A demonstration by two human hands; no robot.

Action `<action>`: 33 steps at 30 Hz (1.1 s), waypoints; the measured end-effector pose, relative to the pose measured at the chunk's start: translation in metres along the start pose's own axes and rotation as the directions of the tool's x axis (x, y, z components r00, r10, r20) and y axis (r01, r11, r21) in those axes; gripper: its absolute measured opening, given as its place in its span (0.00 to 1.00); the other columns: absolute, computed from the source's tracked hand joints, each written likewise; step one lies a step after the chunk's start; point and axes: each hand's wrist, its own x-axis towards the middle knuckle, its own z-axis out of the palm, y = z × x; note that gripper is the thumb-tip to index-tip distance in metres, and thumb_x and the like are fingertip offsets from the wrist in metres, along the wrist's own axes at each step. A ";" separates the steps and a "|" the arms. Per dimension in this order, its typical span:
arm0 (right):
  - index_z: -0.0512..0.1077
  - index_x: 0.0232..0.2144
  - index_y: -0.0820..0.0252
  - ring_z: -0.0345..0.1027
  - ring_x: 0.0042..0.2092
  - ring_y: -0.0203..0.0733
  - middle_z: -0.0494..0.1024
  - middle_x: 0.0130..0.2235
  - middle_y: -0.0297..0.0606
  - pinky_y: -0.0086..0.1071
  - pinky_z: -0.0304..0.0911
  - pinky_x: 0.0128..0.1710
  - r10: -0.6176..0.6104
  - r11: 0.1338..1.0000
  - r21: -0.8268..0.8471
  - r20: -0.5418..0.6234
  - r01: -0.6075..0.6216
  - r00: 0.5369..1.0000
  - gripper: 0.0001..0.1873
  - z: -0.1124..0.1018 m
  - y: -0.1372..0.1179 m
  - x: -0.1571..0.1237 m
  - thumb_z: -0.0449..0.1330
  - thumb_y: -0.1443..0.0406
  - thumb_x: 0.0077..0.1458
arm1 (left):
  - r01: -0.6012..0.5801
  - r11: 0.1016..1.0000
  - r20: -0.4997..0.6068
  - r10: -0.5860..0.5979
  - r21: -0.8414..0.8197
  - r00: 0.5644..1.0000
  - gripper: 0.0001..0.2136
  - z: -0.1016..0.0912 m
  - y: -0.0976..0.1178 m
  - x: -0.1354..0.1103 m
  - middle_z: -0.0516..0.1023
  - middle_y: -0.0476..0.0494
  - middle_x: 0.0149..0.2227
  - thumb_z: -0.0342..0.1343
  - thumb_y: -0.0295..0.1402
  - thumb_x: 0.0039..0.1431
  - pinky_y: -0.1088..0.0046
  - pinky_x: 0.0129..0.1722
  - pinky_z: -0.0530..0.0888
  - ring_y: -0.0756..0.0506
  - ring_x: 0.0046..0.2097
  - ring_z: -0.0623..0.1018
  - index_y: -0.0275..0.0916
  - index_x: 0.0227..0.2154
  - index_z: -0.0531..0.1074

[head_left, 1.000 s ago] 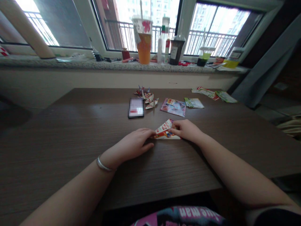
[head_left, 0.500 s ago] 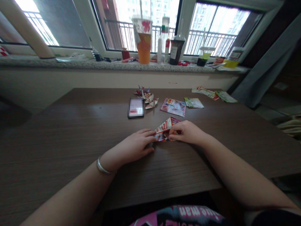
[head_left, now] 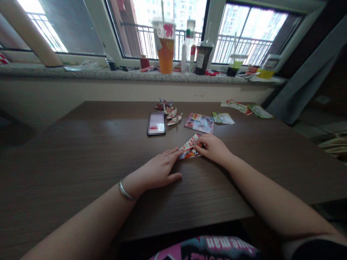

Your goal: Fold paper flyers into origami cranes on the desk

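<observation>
A folded piece of printed paper [head_left: 189, 147], with red lettering and coloured pictures, lies on the brown table between my hands. My left hand [head_left: 159, 169] rests flat, fingers stretched out, the fingertips on the paper's left end and the thumb apart on the tabletop. With bent fingers, my right hand [head_left: 213, 147] pinches the paper's right side, covering part of it. Beyond them lie a phone [head_left: 156, 124] with a lit, blurred screen and several folded paper figures [head_left: 173, 116]. Farther right is a stack of printed sheets [head_left: 200, 122].
Green-edged papers [head_left: 223, 118] and red-and-white strips [head_left: 238, 107] lie at the table's [head_left: 81, 151] far right. On the windowsill [head_left: 130, 74] stand a tall cup of orange drink [head_left: 166, 54], a dark-filled cup [head_left: 203, 57], bottles and small items.
My right hand has shifted slightly left and away from me along the paper. The paper looks narrower and turned a little. My left hand has moved slightly right, its thumb spread wider.
</observation>
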 end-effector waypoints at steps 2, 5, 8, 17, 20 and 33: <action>0.74 0.29 0.59 0.68 0.36 0.40 0.77 0.32 0.38 0.32 0.59 0.37 0.070 0.995 0.065 0.043 -0.073 0.997 0.08 0.008 0.006 0.002 0.58 0.62 0.57 | 0.000 1.000 0.034 0.000 0.018 0.999 0.37 0.000 0.003 0.001 0.50 0.35 0.68 0.52 0.46 0.60 0.64 0.65 0.54 0.40 0.68 0.52 0.35 0.66 0.46; 0.75 0.32 0.59 0.69 0.34 0.39 0.78 0.32 0.36 0.30 0.58 0.33 0.171 0.971 0.153 0.090 -0.183 0.981 0.07 0.015 0.012 0.005 0.59 0.62 0.56 | 0.003 0.998 0.085 -0.008 0.057 0.996 0.37 -0.002 0.006 0.002 0.47 0.35 0.68 0.49 0.48 0.62 0.64 0.66 0.51 0.41 0.68 0.50 0.33 0.66 0.45; 0.75 0.34 0.59 0.69 0.35 0.39 0.78 0.34 0.37 0.30 0.59 0.35 0.171 0.963 0.192 0.112 -0.191 0.979 0.08 0.018 0.016 0.006 0.58 0.63 0.57 | -0.004 0.997 0.094 -0.004 0.082 0.996 0.36 -0.002 0.008 0.003 0.46 0.35 0.69 0.48 0.48 0.63 0.65 0.65 0.51 0.41 0.69 0.49 0.34 0.67 0.44; 0.75 0.31 0.58 0.67 0.40 0.42 0.75 0.37 0.40 0.32 0.59 0.39 0.146 0.989 -0.007 0.096 -0.146 0.985 0.09 0.018 0.016 0.009 0.59 0.59 0.57 | -0.046 0.988 0.046 0.039 0.150 0.998 0.34 0.002 0.006 0.004 0.49 0.38 0.68 0.47 0.48 0.64 0.65 0.65 0.51 0.41 0.68 0.52 0.37 0.66 0.45; 0.74 0.30 0.58 0.67 0.39 0.41 0.76 0.36 0.39 0.32 0.58 0.38 0.167 0.986 -0.041 0.106 -0.164 0.980 0.09 0.018 0.016 0.009 0.59 0.59 0.57 | -0.065 0.987 0.027 0.062 0.148 0.998 0.33 0.003 0.004 0.003 0.48 0.39 0.68 0.46 0.48 0.64 0.66 0.65 0.51 0.42 0.68 0.52 0.38 0.66 0.45; 0.73 0.29 0.60 0.68 0.35 0.40 0.77 0.33 0.39 0.30 0.58 0.35 0.191 0.980 0.027 0.140 -0.196 0.972 0.07 0.021 0.020 0.010 0.59 0.63 0.57 | -0.073 0.992 0.017 0.071 0.104 0.997 0.33 0.006 0.000 0.003 0.48 0.39 0.69 0.48 0.47 0.64 0.65 0.65 0.51 0.42 0.68 0.51 0.39 0.66 0.47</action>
